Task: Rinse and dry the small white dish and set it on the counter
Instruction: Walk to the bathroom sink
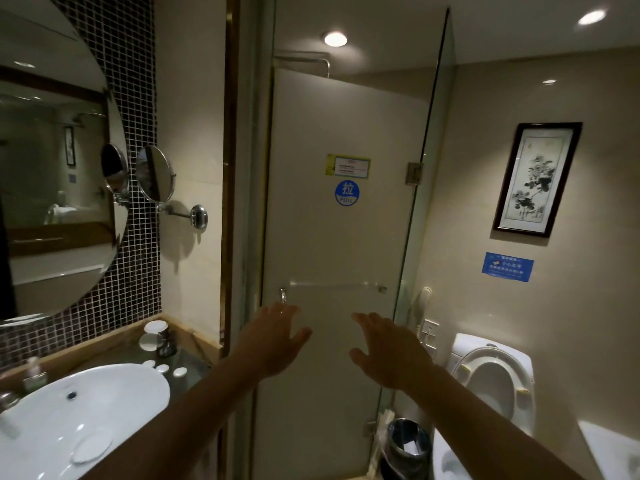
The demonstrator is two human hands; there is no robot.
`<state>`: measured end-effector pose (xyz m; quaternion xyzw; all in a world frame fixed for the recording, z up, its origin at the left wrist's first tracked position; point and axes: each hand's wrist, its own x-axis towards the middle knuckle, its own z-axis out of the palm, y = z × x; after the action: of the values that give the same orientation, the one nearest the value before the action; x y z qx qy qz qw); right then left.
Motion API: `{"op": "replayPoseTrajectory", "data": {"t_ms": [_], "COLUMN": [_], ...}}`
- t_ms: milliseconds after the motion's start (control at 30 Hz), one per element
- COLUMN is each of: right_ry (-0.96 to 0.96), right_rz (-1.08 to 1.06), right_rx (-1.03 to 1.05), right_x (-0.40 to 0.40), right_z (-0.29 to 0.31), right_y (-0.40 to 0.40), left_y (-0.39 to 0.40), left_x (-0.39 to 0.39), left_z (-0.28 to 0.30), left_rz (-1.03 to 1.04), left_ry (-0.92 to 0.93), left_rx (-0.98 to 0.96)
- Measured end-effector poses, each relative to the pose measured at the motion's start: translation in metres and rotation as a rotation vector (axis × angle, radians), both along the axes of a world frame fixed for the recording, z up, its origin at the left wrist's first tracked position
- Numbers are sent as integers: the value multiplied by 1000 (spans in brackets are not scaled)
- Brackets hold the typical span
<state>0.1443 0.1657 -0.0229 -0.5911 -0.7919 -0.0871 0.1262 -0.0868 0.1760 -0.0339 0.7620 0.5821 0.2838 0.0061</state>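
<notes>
At near left I see a small white oval dish (91, 446) lying on the rim of the white ceramic basin (114, 386), beside the glass tabletop (188, 363). It looks light, brittle and slick when wet; I would pinch its edge. My left hand (273, 341) and right hand (388, 355) hover spread and empty before the glass shower door (332, 237).

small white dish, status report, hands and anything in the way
Left hand and right hand open, empty, raised toward the shower door. Small white dish lies in the sink, untouched. Nothing blocking it.
</notes>
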Motion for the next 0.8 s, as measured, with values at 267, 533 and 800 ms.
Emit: {"op": "replayPoseTrajectory", "data": {"t_ms": [267, 533, 800], "right_ry": [32, 128, 163], "right_rz": [39, 131, 297], "right_rx": [-66, -42, -74], "right_x": [-35, -87, -138], "right_z": [-3, -3, -5], "right_y": [54, 104, 169], "left_y": [47, 77, 103], "left_x": [-28, -68, -118], "left_z": [0, 1, -2], "left_rz": [27, 88, 205], "left_ry": [1, 4, -22], "left_rx": [-44, -57, -35]}}
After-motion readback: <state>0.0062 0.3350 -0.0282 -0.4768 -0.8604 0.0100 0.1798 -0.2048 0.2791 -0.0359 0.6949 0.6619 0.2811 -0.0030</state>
